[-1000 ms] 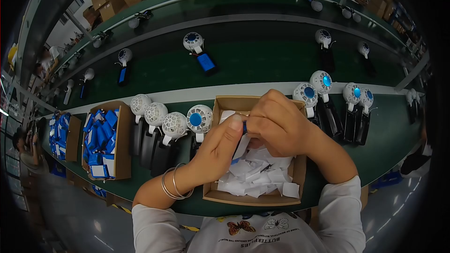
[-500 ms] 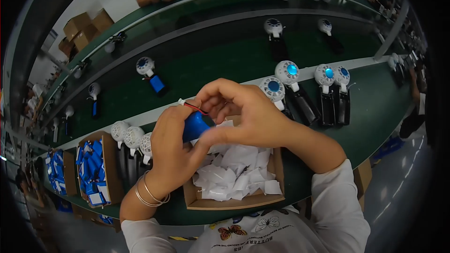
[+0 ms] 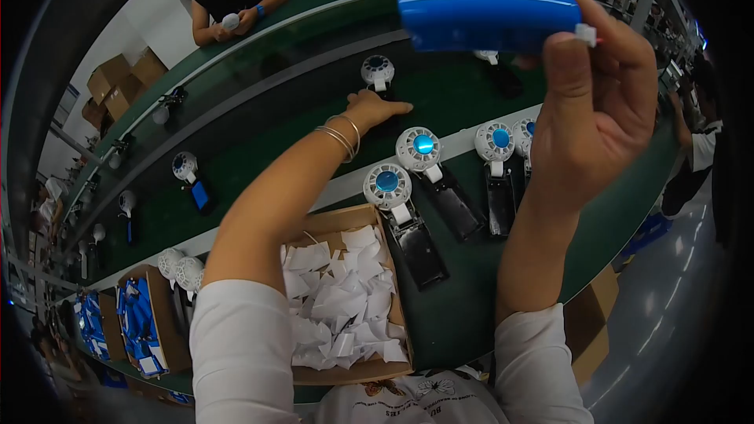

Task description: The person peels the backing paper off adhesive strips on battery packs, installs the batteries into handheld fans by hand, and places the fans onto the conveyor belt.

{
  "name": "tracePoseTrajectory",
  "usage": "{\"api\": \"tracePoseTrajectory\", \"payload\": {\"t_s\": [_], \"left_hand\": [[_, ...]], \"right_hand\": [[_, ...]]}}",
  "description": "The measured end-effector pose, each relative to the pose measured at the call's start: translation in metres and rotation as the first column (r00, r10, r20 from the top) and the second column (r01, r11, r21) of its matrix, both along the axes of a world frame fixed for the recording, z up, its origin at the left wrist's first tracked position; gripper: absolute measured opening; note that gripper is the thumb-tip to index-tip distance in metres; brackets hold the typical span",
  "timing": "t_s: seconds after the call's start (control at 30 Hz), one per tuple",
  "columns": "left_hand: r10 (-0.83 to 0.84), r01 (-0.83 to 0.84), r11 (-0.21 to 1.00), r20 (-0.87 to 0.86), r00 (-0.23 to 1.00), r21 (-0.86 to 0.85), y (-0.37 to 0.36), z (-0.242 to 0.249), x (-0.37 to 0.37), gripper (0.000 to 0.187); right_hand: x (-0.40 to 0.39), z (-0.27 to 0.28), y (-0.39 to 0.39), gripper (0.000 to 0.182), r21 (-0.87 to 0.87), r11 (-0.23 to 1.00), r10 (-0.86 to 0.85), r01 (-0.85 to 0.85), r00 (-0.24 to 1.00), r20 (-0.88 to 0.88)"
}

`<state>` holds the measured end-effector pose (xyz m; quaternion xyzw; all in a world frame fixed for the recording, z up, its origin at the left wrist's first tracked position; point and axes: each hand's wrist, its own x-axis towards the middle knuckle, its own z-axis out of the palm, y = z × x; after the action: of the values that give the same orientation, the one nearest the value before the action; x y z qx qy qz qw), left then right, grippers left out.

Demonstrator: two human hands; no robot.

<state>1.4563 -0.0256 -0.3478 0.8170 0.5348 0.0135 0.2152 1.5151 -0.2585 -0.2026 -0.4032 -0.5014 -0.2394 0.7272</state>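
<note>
Reaching left hand (image 3: 375, 107), fingers spread, onto belt (image 3: 314, 122) just beside small fan (image 3: 378, 72) | right hand (image 3: 601, 102) pinching blue battery (image 3: 487, 16) raised near camera | advice: grip fan by handle, keep battery wire clear, avoid nudging neighbouring fans (image 3: 424, 151)

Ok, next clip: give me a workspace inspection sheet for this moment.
Surface: green bench beside a dark conveyor.
Job's things: blue battery held up in right hand; fan on the conveyor at left hand.
Clutter: box of white paper scraps; fans on open black handles; box of blue batteries.
Hands: right grips the battery; left reaches out, fingers at the fan.
Cables: white plug at the battery's end; wires unclear.
Surroundings: another person across the line; cartons.
</note>
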Motion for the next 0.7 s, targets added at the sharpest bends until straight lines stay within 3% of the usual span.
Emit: {"api": "tracePoseTrajectory", "payload": {"t_s": [0.03, 0.07, 0.13, 0.17, 0.23, 0.3, 0.33, 0.4, 0.43, 0.5, 0.6, 0.7], "left_hand": [[-0.079, 0.089, 0.991, 0.100, 0.992, -0.102, 0.016, -0.001, 0.001, 0.088], [-0.086, 0.096, 0.991, 0.101, 0.991, -0.095, 0.030, -0.006, -0.002, 0.088], [0.008, 0.064, 0.966, 0.277, 0.961, -0.250, 0.034, 0.001, -0.017, 0.079], [0.025, 0.046, 0.968, 0.274, 0.961, -0.247, 0.034, 0.003, -0.027, 0.079], [0.194, 0.203, 0.882, 0.721, 0.666, -0.425, 0.020, 0.022, -0.063, 0.069], [0.163, 0.214, 0.923, 0.829, 0.534, -0.319, -0.021, 0.060, -0.103, 0.056], [0.169, 0.189, 0.938, 0.859, 0.484, -0.291, -0.048, 0.083, -0.121, 0.050], [0.256, 0.131, 0.935, 0.884, 0.390, -0.328, -0.092, 0.095, -0.151, 0.045], [0.275, 0.148, 0.931, 0.907, 0.319, -0.334, -0.110, 0.097, -0.163, 0.051], [0.312, 0.016, 0.947, 0.930, 0.194, -0.321, -0.144, 0.104, -0.166, 0.063], [0.332, 0.058, 0.940, 0.940, 0.075, -0.337, -0.156, 0.091, -0.179, 0.070], [0.262, -0.029, 0.965, 0.963, 0.062, -0.261, -0.158, 0.087, -0.173, 0.074]], "right_hand": [[-0.003, 0.000, 0.001, 0.029, 0.033, 0.997, 0.074, -0.074, 0.997, -0.026], [0.003, -0.006, 0.004, 0.030, 0.029, 0.992, 0.122, -0.122, 0.992, -0.015], [0.014, -0.014, 0.009, 0.032, 0.017, 0.976, 0.218, -0.218, 0.976, 0.004], [0.015, -0.016, 0.014, 0.031, 0.028, 0.939, 0.343, -0.343, 0.939, 0.007], [0.004, -0.019, 0.024, 0.030, 0.050, 0.863, 0.502, -0.502, 0.865, 0.005], [-0.011, -0.027, 0.028, 0.036, -0.083, 0.769, 0.620, -0.634, 0.771, -0.147], [-0.026, -0.036, 0.035, 0.044, -0.007, 0.673, 0.725, -0.739, 0.662, -0.191], [-0.048, -0.055, 0.046, 0.050, -0.146, 0.647, 0.746, -0.749, 0.661, -0.083], [-0.050, -0.055, 0.045, 0.043, -0.281, 0.667, 0.728, -0.690, 0.684, 0.050], [-0.069, -0.056, 0.056, 0.033, -0.270, 0.766, 0.640, -0.583, 0.658, 0.396], [-0.095, -0.070, 0.065, 0.025, -0.344, 0.773, 0.631, -0.533, 0.583, 0.512], [-0.099, -0.075, 0.070, 0.020, -0.313, 0.793, 0.606, -0.523, 0.618, 0.500]]}}
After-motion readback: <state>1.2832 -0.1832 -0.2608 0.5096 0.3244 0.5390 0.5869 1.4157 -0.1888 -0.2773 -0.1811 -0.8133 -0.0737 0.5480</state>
